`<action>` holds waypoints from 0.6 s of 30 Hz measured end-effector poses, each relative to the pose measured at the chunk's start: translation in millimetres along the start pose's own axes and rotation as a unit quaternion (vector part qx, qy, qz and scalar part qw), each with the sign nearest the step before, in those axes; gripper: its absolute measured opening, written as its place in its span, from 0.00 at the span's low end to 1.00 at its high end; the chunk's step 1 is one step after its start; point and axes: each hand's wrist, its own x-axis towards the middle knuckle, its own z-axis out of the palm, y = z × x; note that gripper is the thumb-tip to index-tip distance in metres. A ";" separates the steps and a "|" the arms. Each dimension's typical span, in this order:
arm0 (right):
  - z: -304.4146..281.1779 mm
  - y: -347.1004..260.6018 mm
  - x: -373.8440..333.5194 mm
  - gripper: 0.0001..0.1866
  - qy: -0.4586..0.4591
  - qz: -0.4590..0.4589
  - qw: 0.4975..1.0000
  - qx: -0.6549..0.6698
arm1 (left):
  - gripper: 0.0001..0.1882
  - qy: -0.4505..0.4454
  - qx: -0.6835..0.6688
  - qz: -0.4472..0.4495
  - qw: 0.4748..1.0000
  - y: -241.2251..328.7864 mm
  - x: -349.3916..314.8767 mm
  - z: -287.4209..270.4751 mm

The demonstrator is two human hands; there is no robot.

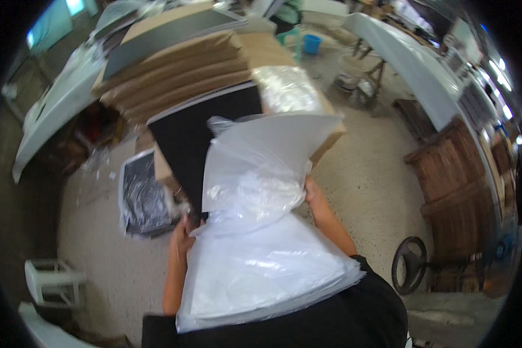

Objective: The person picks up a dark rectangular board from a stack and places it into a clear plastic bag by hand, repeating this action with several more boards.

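A large clear plastic bag spreads in front of me, bunched across its middle. Its far part lies over a flat black panel, and its near part joins a pile of plastic sheeting against my body. My left hand is closed at the bag's left edge, beside the panel's near corner; its fingertips are partly hidden. At the bag's right edge, my right hand grips the plastic, with most fingers out of sight behind it.
Beyond the panel rises a stack of brown-wrapped slabs with a grey sheet on top. A plastic-wrapped dark panel sits low at the left. A white stool, a handwheel and brown wooden boards stand around me.
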 end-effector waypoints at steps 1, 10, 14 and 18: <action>-8.3 3.4 -10.0 0.20 0.018 -0.010 1.000 0.018 | 0.15 0.015 0.043 0.023 0.999 -6.8 -15.4 24.6; 38.9 28.8 -52.5 0.17 -0.169 -0.052 0.984 0.004 | 0.17 -0.119 0.298 0.196 0.926 49.3 32.5 133.4; 34.7 21.1 -57.1 0.17 -0.125 -0.124 0.979 -0.104 | 0.17 -0.208 -0.233 0.074 0.947 91.1 30.3 183.9; 18.9 19.3 -67.2 0.19 -0.137 -0.047 0.982 -0.123 | 0.17 -0.196 -0.197 0.085 0.957 61.1 10.1 84.7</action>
